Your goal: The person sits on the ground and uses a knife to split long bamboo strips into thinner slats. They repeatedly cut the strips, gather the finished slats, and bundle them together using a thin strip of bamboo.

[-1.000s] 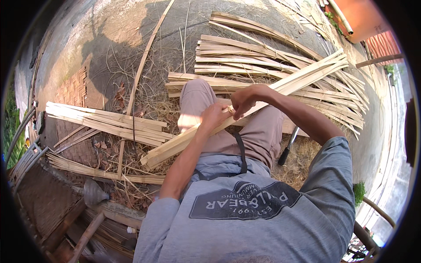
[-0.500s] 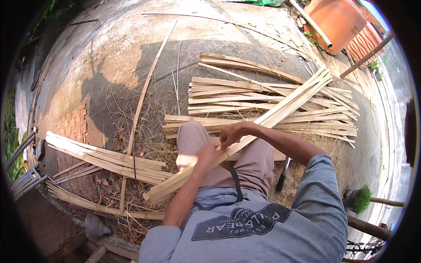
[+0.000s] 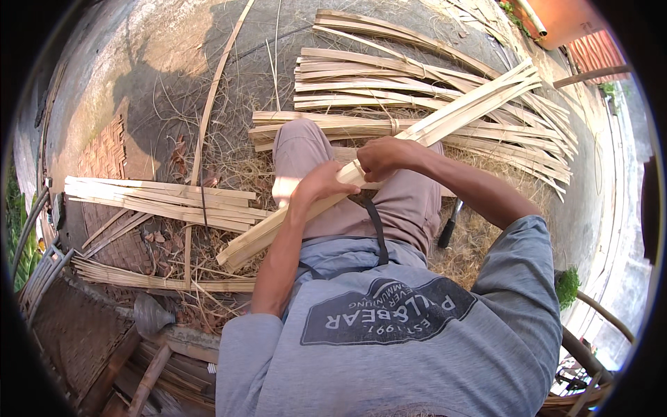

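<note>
A bundle of pale bamboo strips (image 3: 451,115) lies slantwise across my lap, from lower left to upper right. My left hand (image 3: 325,183) is wrapped round the bundle, thumb stretched along its top. Just beyond it, a thin binding strip (image 3: 358,167) circles the strips. My right hand (image 3: 383,158) is closed in a fist at this binding strip, knuckles up against the bundle; the ends between its fingers are hidden.
Tied bundles of bamboo strips (image 3: 361,80) lie on the ground ahead. Loose strips (image 3: 160,198) rest on a woven mat (image 3: 104,156) at left. A dark-handled tool (image 3: 448,233) lies by my right thigh. A plastic bottle (image 3: 151,314) sits at lower left.
My left hand has gone from fingers bunched beside the right hand to a grip round the bundle. The right hand stays at the binding, now in a fist. The scene has shifted upward in view.
</note>
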The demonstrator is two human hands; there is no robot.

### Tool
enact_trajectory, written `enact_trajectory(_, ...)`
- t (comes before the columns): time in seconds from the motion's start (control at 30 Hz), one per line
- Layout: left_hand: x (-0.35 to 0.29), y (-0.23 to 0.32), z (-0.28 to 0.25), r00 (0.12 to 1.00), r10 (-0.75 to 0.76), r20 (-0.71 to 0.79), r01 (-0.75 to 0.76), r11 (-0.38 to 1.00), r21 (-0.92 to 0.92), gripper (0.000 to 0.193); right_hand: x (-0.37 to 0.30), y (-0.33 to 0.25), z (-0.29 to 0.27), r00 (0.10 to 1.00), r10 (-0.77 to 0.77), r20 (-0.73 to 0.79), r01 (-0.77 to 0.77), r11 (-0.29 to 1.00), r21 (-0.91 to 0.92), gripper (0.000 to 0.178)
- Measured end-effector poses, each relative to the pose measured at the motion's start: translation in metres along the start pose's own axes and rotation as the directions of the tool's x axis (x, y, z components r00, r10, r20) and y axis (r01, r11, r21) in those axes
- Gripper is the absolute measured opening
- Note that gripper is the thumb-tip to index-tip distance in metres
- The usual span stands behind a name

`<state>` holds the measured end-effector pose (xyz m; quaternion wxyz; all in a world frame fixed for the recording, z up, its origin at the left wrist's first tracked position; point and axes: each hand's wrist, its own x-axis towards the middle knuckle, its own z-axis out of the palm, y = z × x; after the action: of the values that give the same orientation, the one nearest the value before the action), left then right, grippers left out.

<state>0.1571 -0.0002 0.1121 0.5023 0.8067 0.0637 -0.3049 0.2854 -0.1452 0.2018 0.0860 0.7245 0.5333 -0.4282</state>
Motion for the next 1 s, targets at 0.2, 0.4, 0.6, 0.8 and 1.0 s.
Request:
enact_trajectory(0.2, 0.002, -0.006, 0.011, 0.984, -0.010, -0.180, 0.020, 0.998, 0.053, 0.064, 0.085, 0.058, 0.034, 0.918, -0.105, -0.382, 0.265, 0.880, 0.394, 0.027)
enact_trajectory(0.4, -0.001, -0.011, 0.017, 0.975, -0.001, -0.221, 0.022, 0.995, 0.093, 0.058, 0.092, 0.073, 0.056, 0.902, 0.106, -0.418, 0.035, 0.948, 0.316, 0.020)
enact_trajectory(0.6, -0.007, -0.017, 0.021, 0.939, 0.126, -0.320, -0.148, 0.988, -0.047, 0.069, 0.046, 0.042, 0.070, 0.685, 0.263, -0.680, -0.128, 0.962, 0.243, 0.021)
enact_trajectory(0.8, -0.014, -0.005, 0.016, 0.970, 0.137, -0.200, -0.154, 0.986, -0.068, 0.087, -0.007, -0.026, 0.138, 0.518, 0.626, -0.583, -0.064, 0.708, 0.703, 0.021)
enact_trajectory(1.0, -0.004, -0.017, 0.001, 0.980, 0.194, -0.033, -0.196, 0.950, -0.243, 0.079, 0.004, -0.029, 0.167, 0.611, 0.684, -0.398, 0.363, 0.204, 0.909, 0.018)
